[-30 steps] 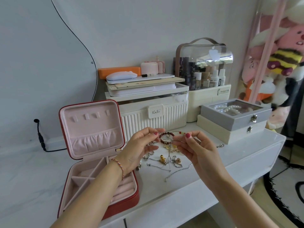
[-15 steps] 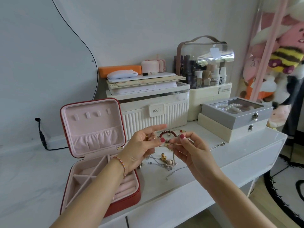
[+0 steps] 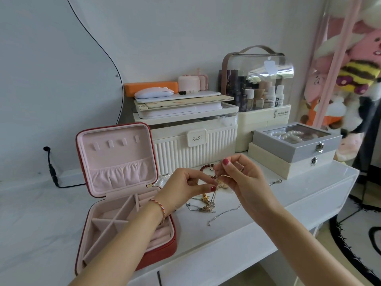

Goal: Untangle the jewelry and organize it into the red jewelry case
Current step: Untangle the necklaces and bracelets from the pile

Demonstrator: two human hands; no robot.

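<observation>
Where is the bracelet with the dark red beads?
In the head view, the dark red beaded bracelet lies on the white table just behind both hands, in front of the ribbed cream storage box.

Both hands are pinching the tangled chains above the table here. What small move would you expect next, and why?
Probably a gentle pull apart: the left hand and right hand both pinch the same fine chain, whose lower end hangs into the knotted pile. The red case is open, and no jewelry shows in it.
</observation>
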